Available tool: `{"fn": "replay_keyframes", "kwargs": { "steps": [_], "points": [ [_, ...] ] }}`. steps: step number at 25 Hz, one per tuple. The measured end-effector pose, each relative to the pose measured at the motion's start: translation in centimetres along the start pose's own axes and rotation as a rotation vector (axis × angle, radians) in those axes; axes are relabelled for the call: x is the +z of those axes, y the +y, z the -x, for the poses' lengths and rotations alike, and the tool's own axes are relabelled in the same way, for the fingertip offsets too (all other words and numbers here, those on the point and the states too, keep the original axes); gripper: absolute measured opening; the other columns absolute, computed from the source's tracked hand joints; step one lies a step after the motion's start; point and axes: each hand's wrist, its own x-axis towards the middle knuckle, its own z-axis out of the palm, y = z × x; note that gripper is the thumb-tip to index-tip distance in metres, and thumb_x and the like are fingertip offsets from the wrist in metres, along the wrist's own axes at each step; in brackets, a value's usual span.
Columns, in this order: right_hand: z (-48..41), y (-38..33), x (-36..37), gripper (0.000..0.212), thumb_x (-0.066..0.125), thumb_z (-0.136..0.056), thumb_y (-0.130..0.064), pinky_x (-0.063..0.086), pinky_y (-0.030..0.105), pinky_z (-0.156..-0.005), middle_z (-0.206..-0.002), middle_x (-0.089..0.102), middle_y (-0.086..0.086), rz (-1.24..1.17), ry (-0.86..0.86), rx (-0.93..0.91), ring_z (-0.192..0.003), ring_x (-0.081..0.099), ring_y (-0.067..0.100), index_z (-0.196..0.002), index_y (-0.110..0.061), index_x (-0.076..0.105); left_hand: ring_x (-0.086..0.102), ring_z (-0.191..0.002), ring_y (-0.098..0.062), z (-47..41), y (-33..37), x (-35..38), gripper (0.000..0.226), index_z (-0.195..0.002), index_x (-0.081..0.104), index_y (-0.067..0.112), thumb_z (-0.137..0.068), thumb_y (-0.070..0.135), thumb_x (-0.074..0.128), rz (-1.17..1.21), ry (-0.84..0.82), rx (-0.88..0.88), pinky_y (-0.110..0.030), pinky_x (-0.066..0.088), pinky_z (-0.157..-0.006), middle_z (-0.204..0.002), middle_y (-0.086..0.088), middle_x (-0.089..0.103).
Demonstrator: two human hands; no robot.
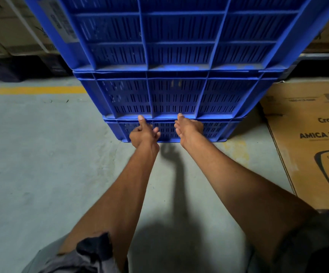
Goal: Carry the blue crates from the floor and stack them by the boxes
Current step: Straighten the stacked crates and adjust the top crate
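Blue crates are sitting in a stack of three on the floor, straight ahead of both hands. Bottom crate (pixel 214 131) is resting on the floor, directly behind the hands. Middle crate (pixel 179 95) is sitting on it just above the hands, and top crate (pixel 179 30) is on that, well above them and running out of frame.

Left hand (pixel 143 133) is lying against the bottom crate's slotted wall, fingers curled into a loose fist, gripping nothing I can see. The thumb is pointing up, tip touching the ledge where the middle crate meets the bottom one.

Right hand (pixel 189 129) is just beside the left, at the same height on the same wall, thumb also pointing up onto that ledge. Its fingers are mostly hidden behind the hand, so I can't tell if it's open or gripping.

A white label (pixel 59 18) is showing on the top crate's side, up and left of the left hand; print too blurred to read.

Grey floor (pixel 31 154) is showing under both arms, with their shadows falling between them. A yellow line (pixel 31 90) is running left of the left hand. Brown carton (pixel 307 144) printed "AMICA PRO" is sitting right of the right hand, near the stack. More cartons (pixel 11 26) are standing up and left of the left hand.
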Motion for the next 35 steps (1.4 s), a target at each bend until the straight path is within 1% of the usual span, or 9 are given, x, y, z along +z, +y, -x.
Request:
{"fn": "replay_keyframes", "kwargs": {
  "steps": [4,7,13,15,17,20,22,26,35],
  "points": [
    [0.7,-0.2,0.5,0.021,0.071,-0.089,-0.023,0.058,0.03,-0.067,-0.065,0.068,0.001,0.0,0.024,-0.018,-0.059,0.065,0.013,-0.074,-0.01,0.065,0.068,-0.06,-0.024,-0.9,0.9,0.0,0.036,-0.076,0.055,0.009,-0.09,0.037,0.072,-0.002,0.004,0.006,-0.032,0.059,-0.055,-0.07,-0.013,0.066],
    [0.8,-0.1,0.6,0.021,0.07,-0.089,-0.022,0.057,0.03,-0.064,-0.066,0.068,0.002,0.037,0.054,-0.04,-0.059,0.064,0.013,-0.074,-0.008,0.063,0.064,-0.051,-0.021,-1.3,1.5,0.0,0.03,-0.075,0.055,0.01,-0.09,0.029,0.073,-0.059,0.052,0.016,-0.033,0.059,-0.051,-0.067,-0.013,0.066],
    [1.1,-0.6,0.4,0.027,0.07,-0.09,-0.026,0.055,0.025,-0.052,-0.064,0.07,0.005,0.089,0.061,-0.02,-0.047,0.061,0.013,-0.07,-0.008,0.065,0.064,-0.055,-0.024,-1.8,3.0,-0.3,0.024,-0.072,0.059,0.009,-0.091,0.02,0.068,-0.127,-0.008,-0.001,-0.03,0.056,-0.05,-0.061,-0.009,0.064],
    [1.3,0.2,0.7,0.028,0.072,-0.084,-0.034,0.061,0.035,-0.068,-0.068,0.073,0.002,0.295,0.118,-0.209,-0.061,0.069,0.018,-0.066,-0.014,0.067,0.067,-0.063,-0.025,-1.4,2.5,-1.1,0.025,-0.076,0.057,0.014,-0.085,0.031,0.074,-0.299,0.11,0.18,-0.035,0.059,-0.063,-0.071,-0.009,0.068],
    [2.4,1.3,1.2,0.019,0.072,-0.08,-0.037,0.057,0.031,-0.076,-0.078,0.074,-0.003,0.517,0.08,-0.499,-0.077,0.071,0.018,-0.078,-0.018,0.07,0.063,-0.087,-0.021,-0.7,2.6,-2.4,0.027,-0.098,0.054,0.014,-0.087,0.031,0.072,-0.437,0.191,0.427,-0.03,0.048,-0.076,-0.099,-0.005,0.064],
    [4.7,1.7,2.5,0.028,0.069,-0.084,-0.048,0.053,0.027,-0.073,-0.089,0.073,-0.006,0.715,-0.089,-0.887,-0.083,0.067,0.012,-0.092,-0.021,0.068,0.057,-0.104,-0.024,-1.6,4.7,-3.8,0.028,-0.114,0.055,0.011,-0.091,0.021,0.067,-0.496,0.343,0.734,-0.034,0.042,-0.088,-0.115,-0.006,0.057],
    [5.1,1.1,3.5,0.034,0.062,-0.089,-0.054,0.051,0.031,-0.064,-0.08,0.07,-0.003,0.861,-0.07,-1.035,-0.074,0.064,0.019,-0.083,-0.02,0.064,0.059,-0.102,-0.023,-2.7,6.2,-4.6,0.023,-0.112,0.059,0.012,-0.09,0.016,0.066,-0.531,0.323,0.804,-0.034,0.044,-0.09,-0.115,-0.005,0.057],
    [5.3,0.1,3.8,0.031,0.056,-0.099,-0.04,0.031,0.029,-0.059,-0.064,0.053,0.001,1.127,0.019,-1.08,-0.06,0.047,0.024,-0.081,-0.015,0.06,0.059,-0.083,-0.019,-3.9,7.2,-6.4,0.004,-0.096,0.063,0.014,-0.092,0.013,0.061,-0.692,0.209,0.886,-0.026,0.041,-0.071,-0.1,-0.003,0.062],
    [5.4,0.4,4.1,0.025,0.048,-0.103,-0.032,0.034,0.029,-0.056,-0.064,0.057,0.002,1.312,0.07,-1.148,-0.054,0.049,0.019,-0.099,-0.011,0.06,0.052,-0.073,-0.02,-3.5,7.2,-6.8,0.002,-0.095,0.052,0.009,-0.096,0.009,0.052,-0.89,0.172,0.949,-0.031,0.044,-0.065,-0.102,-0.005,0.057]
  ]
}}
